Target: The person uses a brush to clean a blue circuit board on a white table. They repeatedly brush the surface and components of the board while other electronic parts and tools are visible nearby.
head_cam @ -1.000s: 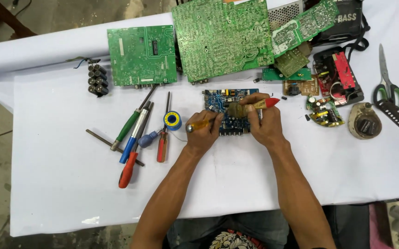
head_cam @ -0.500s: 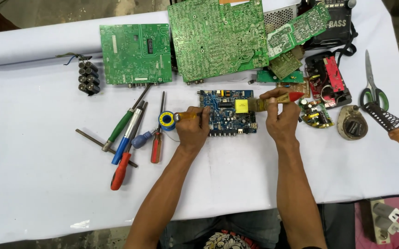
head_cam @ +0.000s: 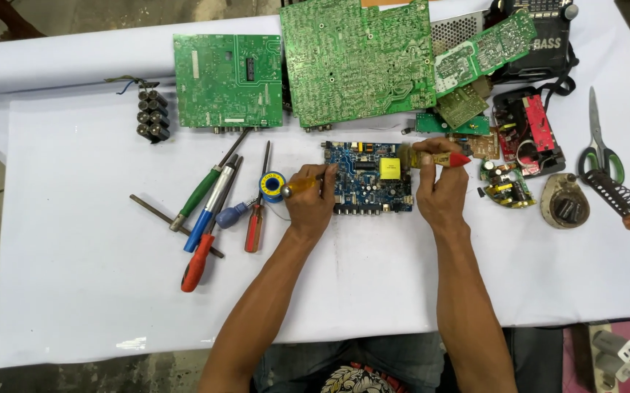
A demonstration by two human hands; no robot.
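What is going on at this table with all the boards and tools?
A person is working on a small blue circuit board on a white-covered table. The left hand holds a yellow-handled tool against the board's left edge. The right hand grips a tool with a red tip at its right edge. Screwdrivers, a solder spool and green boards lie around.

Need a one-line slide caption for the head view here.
Left hand and right hand, each gripping a yellow-handled tool, work on a blue circuit board amid screwdrivers and green boards.
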